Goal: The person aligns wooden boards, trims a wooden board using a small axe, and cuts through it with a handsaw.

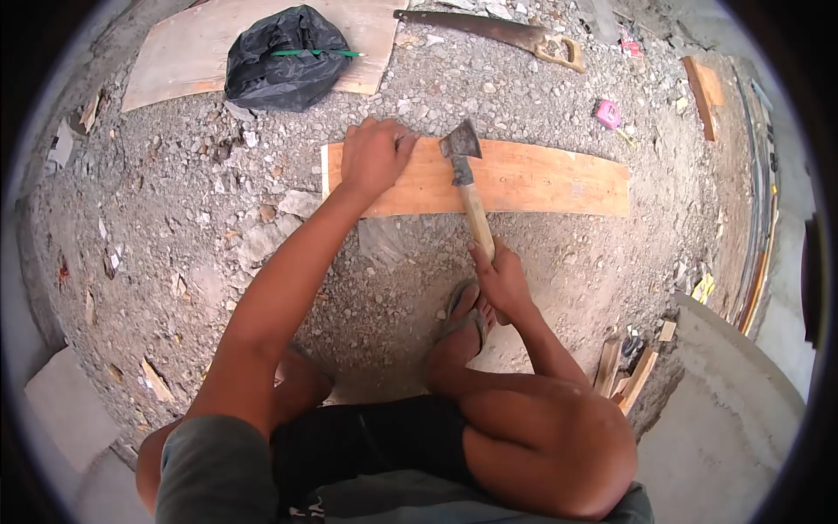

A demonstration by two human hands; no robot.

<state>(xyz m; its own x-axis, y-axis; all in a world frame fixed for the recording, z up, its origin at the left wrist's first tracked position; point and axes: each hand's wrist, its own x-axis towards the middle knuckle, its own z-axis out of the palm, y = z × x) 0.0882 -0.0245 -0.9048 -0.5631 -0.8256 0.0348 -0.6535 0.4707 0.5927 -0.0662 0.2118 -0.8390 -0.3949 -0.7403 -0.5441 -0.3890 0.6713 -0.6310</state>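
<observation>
Reddish-brown wood is the board (pixel 550 179) before me, and it lies across the gravel ground (pixel 201 253). My left hand (pixel 375 162) rests on it near its left end, with the fingers bent at the far edge and the thumb pointing to the right. If this grip is closed around the edge or only presses from above, I cannot tell. The grip of my right hand (pixel 504 279) is wrapped around the lower part of the wooden handle of a hatchet (pixel 474 205). The handle leans toward the board, and the dark metal head is over the far half of it, to the right of my left hand. Whether the metal touches the wood, I cannot tell.

Beyond my left hand there is a black plastic bag (pixel 288 79), crumpled, with a thin green stick (pixel 305 53) on it. The bag sits upon a pale wooden sheet (pixel 175 61). To the right of this sheet lies a handsaw (pixel 480 28), its handle toward the right. A pink tape measure (pixel 608 113) lies just past the board, toward its right end, and farther right is a piece of wood (pixel 703 96). Near my right knee are some wood offcuts (pixel 637 380), and my sandal (pixel 463 310) is beside my right hand.
</observation>
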